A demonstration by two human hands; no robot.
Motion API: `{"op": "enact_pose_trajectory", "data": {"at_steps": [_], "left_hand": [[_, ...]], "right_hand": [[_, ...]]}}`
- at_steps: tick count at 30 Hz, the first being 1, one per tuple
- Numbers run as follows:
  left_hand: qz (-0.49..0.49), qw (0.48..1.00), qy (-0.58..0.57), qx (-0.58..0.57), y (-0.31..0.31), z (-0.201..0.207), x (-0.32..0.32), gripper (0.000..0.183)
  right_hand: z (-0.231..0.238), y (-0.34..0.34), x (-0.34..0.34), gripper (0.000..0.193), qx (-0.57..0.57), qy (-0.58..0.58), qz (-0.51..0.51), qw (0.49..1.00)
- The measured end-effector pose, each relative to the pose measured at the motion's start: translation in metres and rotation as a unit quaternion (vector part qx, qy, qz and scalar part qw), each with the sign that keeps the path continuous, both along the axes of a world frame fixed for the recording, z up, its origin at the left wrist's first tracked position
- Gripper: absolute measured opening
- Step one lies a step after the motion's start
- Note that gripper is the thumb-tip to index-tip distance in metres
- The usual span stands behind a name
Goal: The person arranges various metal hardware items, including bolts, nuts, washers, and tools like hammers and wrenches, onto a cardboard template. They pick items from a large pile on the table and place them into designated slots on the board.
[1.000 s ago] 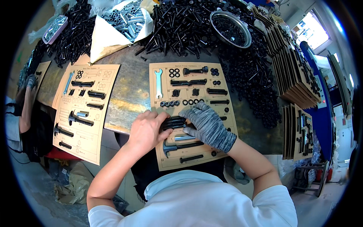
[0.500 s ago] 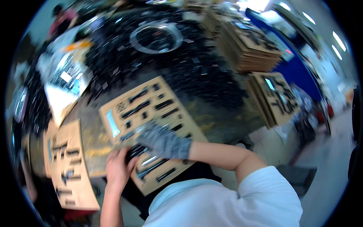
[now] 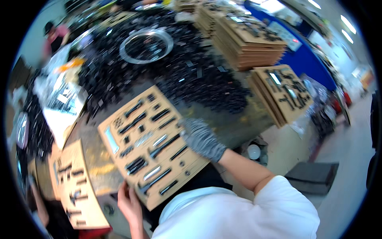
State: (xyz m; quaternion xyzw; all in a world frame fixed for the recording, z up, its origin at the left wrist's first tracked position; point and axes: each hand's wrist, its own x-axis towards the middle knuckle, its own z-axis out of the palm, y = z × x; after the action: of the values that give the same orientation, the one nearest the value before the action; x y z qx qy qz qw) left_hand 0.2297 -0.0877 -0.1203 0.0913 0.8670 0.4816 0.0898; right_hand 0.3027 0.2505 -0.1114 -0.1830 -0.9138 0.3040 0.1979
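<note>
In front of me lies a tan cardboard sheet [image 3: 165, 107], tilted, its near edge close to my body. Black parts of several shapes sit on it in rows, among them a cluster of black pieces [image 3: 136, 165]. Silvery strips and a pale blue strip [image 3: 112, 140] lie there too. My left hand [image 3: 130, 204], bare, is closed at the sheet's lower left edge. On the opposite side my right hand [image 3: 203, 140], in a grey knit glove, grips the right edge. Its fingertips are blurred.
A heap of small black parts [image 3: 215, 89] covers the table's far side, with a metal ring [image 3: 126, 55] on it. Cardboard stacks [image 3: 242, 55] stand at the right. Another loaded sheet [image 3: 85, 191] lies at the left, and a person [image 3: 55, 36] is at the far left.
Both hands have left the black pieces on the lower part of the sheet. The right hand has moved right to one edge, the left hand down to the other. The whole view has shifted slightly.
</note>
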Motion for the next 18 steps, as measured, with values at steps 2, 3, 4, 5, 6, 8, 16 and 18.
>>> {"op": "enact_pose_trajectory", "data": {"at_steps": [2, 3, 4, 5, 6, 8, 16, 18], "left_hand": [[0.001, 0.999, -0.023, 0.039, -0.017, -0.014, -0.002, 0.033], [0.005, 0.996, -0.052, 0.071, -0.022, -0.014, -0.001, 0.031], [0.001, 0.997, -0.053, 0.059, -0.029, -0.014, 0.001, 0.030], [-0.007, 0.997, -0.056, 0.049, -0.034, -0.012, 0.006, 0.030], [0.006, 0.994, -0.081, 0.078, -0.036, -0.008, 0.011, 0.030], [0.014, 0.985, -0.128, 0.112, -0.039, 0.001, 0.022, 0.031], [0.004, 0.942, -0.262, 0.211, -0.047, 0.007, 0.070, 0.031], [-0.007, 0.938, -0.278, 0.208, -0.045, 0.014, 0.077, 0.031]], "right_hand": [[-0.007, -0.008, 0.001, 0.032, 0.003, 0.024, -0.038, 0.999], [-0.006, -0.010, 0.001, 0.032, 0.005, 0.027, -0.039, 0.999], [-0.009, -0.011, 0.001, 0.029, -0.014, 0.016, -0.039, 0.999], [-0.008, -0.016, -0.001, 0.030, -0.029, -0.005, -0.037, 0.999], [-0.004, -0.019, -0.003, 0.031, -0.039, -0.025, -0.038, 0.998], [-0.003, -0.023, -0.007, 0.030, -0.035, -0.035, -0.032, 0.998], [0.006, -0.035, -0.036, 0.026, -0.027, -0.101, -0.055, 0.993], [0.005, -0.032, -0.040, 0.026, -0.045, -0.104, -0.056, 0.992]]}}
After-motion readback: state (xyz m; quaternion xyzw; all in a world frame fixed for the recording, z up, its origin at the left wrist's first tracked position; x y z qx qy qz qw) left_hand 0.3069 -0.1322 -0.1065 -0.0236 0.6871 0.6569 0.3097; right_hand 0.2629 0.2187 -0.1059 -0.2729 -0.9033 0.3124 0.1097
